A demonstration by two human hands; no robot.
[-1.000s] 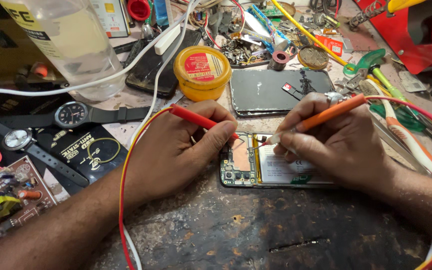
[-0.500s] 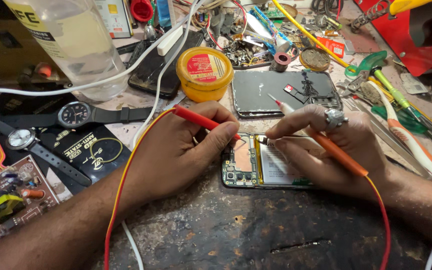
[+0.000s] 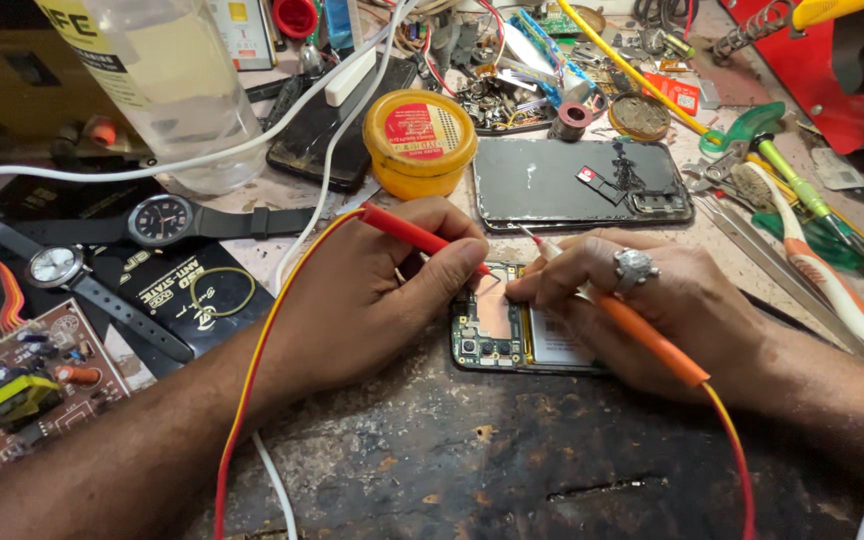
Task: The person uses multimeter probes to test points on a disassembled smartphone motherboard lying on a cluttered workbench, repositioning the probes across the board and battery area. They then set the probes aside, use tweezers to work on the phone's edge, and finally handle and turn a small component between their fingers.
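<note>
Probing step — left hand [image 3: 372, 300] grips a red probe [image 3: 422, 236], right hand [image 3: 652, 310] an orange probe [image 3: 642, 335], tips over the opened phone [image 3: 512, 335] on the tabletop [image 3: 512, 460] — next calls for steady tip contact

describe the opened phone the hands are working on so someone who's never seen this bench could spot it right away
Start at the round yellow tin near the top middle of the bench, then drop down to where the left hand and right hand meet. The opened phone lies between them. Unlike the intact dark phone behind it, its circuit board is exposed.
</note>
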